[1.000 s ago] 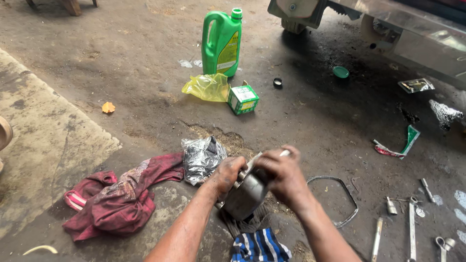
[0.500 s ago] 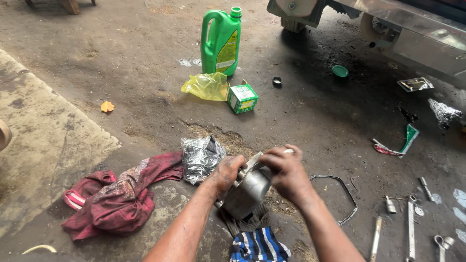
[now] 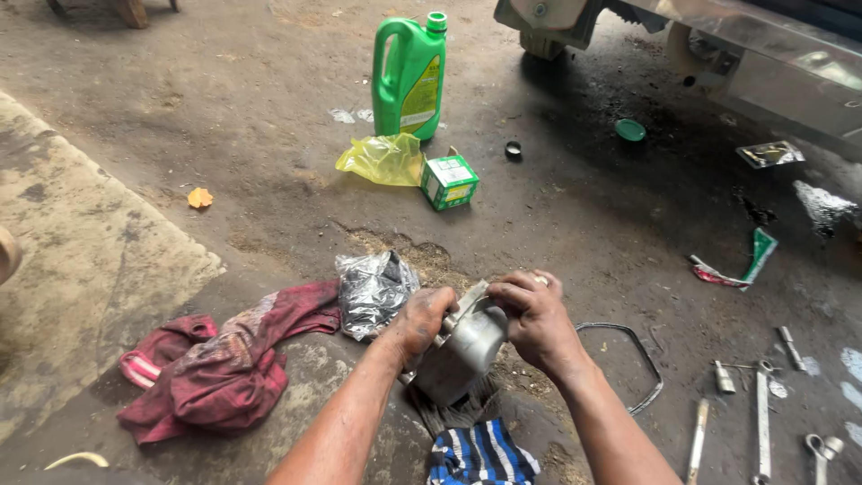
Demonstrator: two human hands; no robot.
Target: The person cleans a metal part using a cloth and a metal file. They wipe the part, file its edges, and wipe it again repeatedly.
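Note:
A grey metal engine cover [image 3: 460, 352], rounded and dirty, is held low over the oily concrete floor. My left hand [image 3: 422, 319] grips its left side. My right hand [image 3: 532, 314] wraps over its upper right edge, fingers curled on the rim. A crumpled silvery plastic bag [image 3: 370, 289] lies just left of my left hand. Under the part sits a blue-and-white striped cloth [image 3: 480, 454].
A red rag [image 3: 215, 368] lies at the left. A green oil jug [image 3: 409, 76], a yellow bag [image 3: 382, 160] and a small green box [image 3: 449, 182] stand farther off. Spanners and sockets [image 3: 761, 409] lie at the right, beside a thin gasket loop [image 3: 639, 377]. A vehicle [image 3: 718, 45] stands top right.
Both hands have stayed on the metal cover; my right hand has shifted slightly over its top edge and the part has turned a little.

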